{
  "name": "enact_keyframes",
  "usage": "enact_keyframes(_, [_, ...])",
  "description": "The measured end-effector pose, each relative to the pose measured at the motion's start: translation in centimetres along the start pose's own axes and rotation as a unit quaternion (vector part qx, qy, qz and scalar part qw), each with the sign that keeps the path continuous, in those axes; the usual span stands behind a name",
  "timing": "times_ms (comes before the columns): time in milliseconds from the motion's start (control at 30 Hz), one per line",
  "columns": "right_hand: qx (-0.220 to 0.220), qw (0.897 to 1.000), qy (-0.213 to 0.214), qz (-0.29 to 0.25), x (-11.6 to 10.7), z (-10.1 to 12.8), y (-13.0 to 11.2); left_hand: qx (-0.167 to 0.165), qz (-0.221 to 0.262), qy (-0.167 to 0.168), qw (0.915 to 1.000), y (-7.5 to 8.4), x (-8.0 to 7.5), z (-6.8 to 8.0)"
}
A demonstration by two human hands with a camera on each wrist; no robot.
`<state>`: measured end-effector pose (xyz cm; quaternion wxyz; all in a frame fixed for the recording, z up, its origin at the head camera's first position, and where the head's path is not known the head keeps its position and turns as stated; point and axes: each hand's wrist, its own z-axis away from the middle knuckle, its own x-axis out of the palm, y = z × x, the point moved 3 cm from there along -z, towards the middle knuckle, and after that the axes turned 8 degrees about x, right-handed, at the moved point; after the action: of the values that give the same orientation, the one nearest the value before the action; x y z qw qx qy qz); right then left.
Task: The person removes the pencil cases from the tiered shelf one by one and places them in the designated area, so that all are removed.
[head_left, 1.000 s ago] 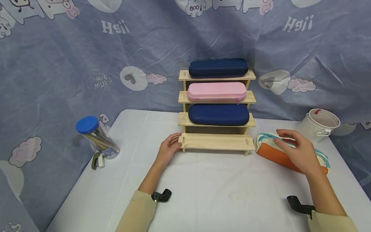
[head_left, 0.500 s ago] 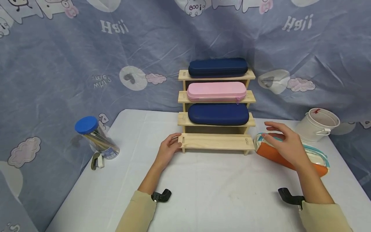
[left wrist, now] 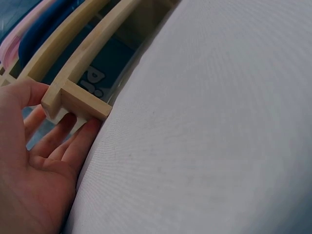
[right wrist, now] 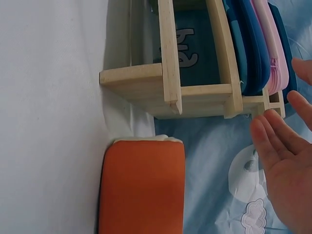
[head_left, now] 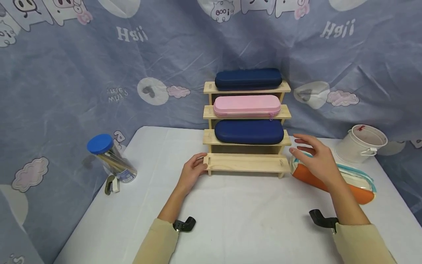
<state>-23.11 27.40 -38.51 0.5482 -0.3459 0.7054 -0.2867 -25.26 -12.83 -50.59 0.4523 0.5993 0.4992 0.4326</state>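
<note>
From the head view, a stepped wooden rack (head_left: 245, 162) stands on the white table (head_left: 260, 227), its tiers presumably staggered so that each load can be reached from the front; an upper navy case (head_left: 248, 79), a pink case (head_left: 247, 105) and a lower navy case (head_left: 248, 132) lie lengthwise, one to a tier, which seems to suit their long shape. The left hand (head_left: 192, 169) grips the left end of the lowest tier, probably to steady the rack, whose bulk lies at two o'clock from it. The right hand (head_left: 318, 159) is empty, its fingers loosely bent by the rack's right end, with the rack at ten o'clock; the orange pouch (head_left: 357, 189) lies below it on the table, stretching toward four o'clock, and the white bucket (head_left: 351, 146) stands between two and three. In the left wrist view, thumb and fingers pinch the end of the board, at one o'clock from the palm, a hold that likely resists sliding. In the right wrist view, the fingers are spread and hold nothing; the rack sits toward ten o'clock, the pouch between eight and nine, apart from the palm. Whether a fingertip touches the rack, I cannot tell.
</note>
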Motion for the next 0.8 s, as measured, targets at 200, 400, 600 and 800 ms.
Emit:
enact_keyframes(200, [-0.015, 1.0, -0.001, -0.018, 0.6, -1.1, -0.5, 0.008, 0.002, 0.004, 1.0, 0.0, 0.0, -0.1])
enact_keyframes(400, [-0.026, 0.998, 0.002, -0.06, 1.1, -1.6, -2.1, 0.002, -0.002, 0.004, 1.0, 0.1, -0.1, 0.0])
enact_keyframes(600, [-0.034, 0.995, 0.01, -0.094, 1.3, -1.5, -4.5, -0.012, 0.009, -0.004, 0.9999, 0.1, 0.0, 0.0])
enact_keyframes(800, [-0.029, 0.994, -0.007, -0.105, 1.7, -2.0, -4.8, -0.021, 0.015, -0.022, 0.9994, 1.9, 0.3, 0.4])
